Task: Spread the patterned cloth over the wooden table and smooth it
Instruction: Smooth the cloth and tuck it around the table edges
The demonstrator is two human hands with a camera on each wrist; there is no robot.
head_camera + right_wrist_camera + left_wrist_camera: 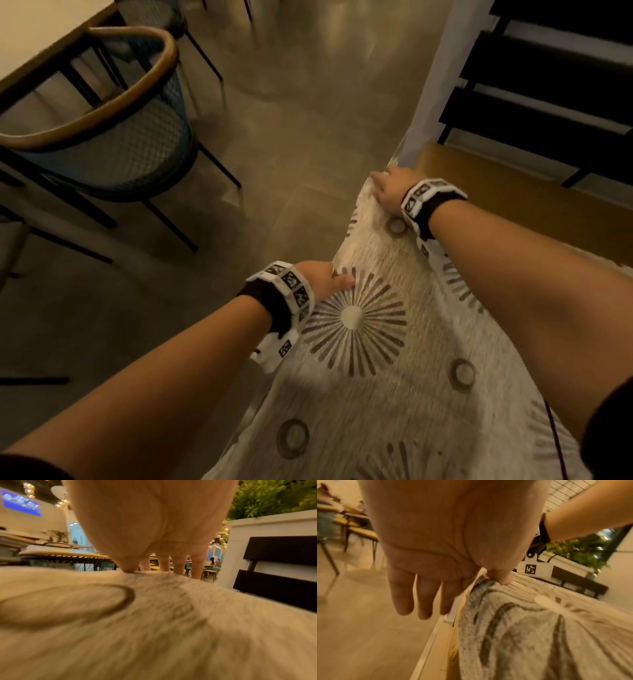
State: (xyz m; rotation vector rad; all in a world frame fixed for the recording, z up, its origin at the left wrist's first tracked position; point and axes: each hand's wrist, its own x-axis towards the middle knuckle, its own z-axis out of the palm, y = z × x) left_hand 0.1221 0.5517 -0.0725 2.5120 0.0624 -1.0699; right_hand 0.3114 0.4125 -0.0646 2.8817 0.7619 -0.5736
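The left hand's (pixel 325 279) thumb (pixel 504 577) pressed down on the edge of the cloth (pixel 394 359), pinching it against the forefinger hidden beneath, while the other three fingers (pixel 423 597) hung straight and loose over the floor (pixel 291 120), touching nothing. The right hand (pixel 388 190) lay farther along the same edge, its thumb and fingers (pixel 178 565) reaching down onto the fabric at the far corner; whether they curled around the hem or only pressed on it could not be told (both wrist views were blurred).

The cloth was pale, with dark sunburst and ring patterns, and lay over the near part of the wooden table (pixel 513 192), its left border draping off the table's side. Bare wood showed beyond the right wrist. Both wrists wore bands with black-and-white markers.

A chair (pixel 113 113) with a curved wooden back stood well apart to the left, and a dark slatted bench (pixel 548 85) stood past the table's far end.
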